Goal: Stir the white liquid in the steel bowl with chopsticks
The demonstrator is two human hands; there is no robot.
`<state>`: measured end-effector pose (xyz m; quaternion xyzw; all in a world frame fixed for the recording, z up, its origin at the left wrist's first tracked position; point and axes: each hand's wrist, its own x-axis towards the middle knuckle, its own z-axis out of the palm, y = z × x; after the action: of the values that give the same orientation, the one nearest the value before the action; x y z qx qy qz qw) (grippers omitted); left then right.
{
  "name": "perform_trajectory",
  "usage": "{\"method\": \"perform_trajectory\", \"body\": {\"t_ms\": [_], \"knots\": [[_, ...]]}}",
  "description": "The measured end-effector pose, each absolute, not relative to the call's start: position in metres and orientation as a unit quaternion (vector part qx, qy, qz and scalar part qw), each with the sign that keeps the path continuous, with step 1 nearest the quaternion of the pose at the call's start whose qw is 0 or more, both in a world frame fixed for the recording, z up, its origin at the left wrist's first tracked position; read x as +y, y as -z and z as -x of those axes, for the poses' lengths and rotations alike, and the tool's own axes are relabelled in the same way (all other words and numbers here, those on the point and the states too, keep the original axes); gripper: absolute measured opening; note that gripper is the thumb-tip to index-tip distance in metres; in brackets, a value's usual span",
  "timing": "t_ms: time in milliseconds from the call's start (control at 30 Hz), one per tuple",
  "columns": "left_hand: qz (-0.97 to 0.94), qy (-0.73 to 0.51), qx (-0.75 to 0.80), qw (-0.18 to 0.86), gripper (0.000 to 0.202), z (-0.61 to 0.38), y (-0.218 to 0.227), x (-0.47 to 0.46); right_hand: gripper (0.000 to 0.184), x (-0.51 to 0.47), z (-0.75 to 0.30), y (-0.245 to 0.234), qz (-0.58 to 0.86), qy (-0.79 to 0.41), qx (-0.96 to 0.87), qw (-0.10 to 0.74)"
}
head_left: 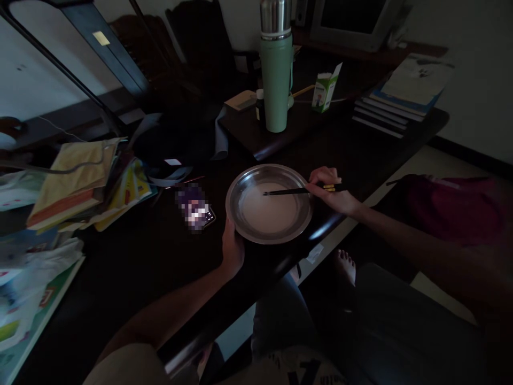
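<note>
A round metal dish [240, 184] with pale liquid in it sits near the front edge of a dark table [140, 256]. My left hand [232, 248] grips the dish's near-left rim. My right hand [331, 190] is closed on a pair of dark chopsticks [288, 191], whose tips reach over the middle of the dish.
A tall green flask [276, 80] stands behind the dish, with a small carton [325, 90] to its right. Stacked books [401, 96] lie at the far right, piled papers and books [80, 182] at the left. A phone [196, 208] lies left of the dish. My bare foot [345, 266] shows under the table.
</note>
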<state>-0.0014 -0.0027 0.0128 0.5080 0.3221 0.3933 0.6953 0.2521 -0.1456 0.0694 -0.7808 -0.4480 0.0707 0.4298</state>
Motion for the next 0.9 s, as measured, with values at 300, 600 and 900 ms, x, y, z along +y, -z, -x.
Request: {"method": "perform_trajectory", "body": {"t_ms": [300, 600, 900], "knots": [[-0.486, -0.403, 0.294, 0.717, 0.046, 0.002, -0.006, -0.002, 0.034, -0.182, -0.263, -0.097, 0.761, -0.144, -0.464, 0.429], [-0.545, -0.403, 0.304, 0.67, 0.046, 0.002, -0.009, -0.002, 0.031, -0.15, -0.234, -0.072, 0.751, -0.158, -0.497, 0.404], [-0.51, -0.402, 0.294, 0.702, 0.046, 0.002, -0.006, -0.001, 0.026, -0.151, -0.269, -0.076, 0.773, -0.073, -0.445, 0.446]]}}
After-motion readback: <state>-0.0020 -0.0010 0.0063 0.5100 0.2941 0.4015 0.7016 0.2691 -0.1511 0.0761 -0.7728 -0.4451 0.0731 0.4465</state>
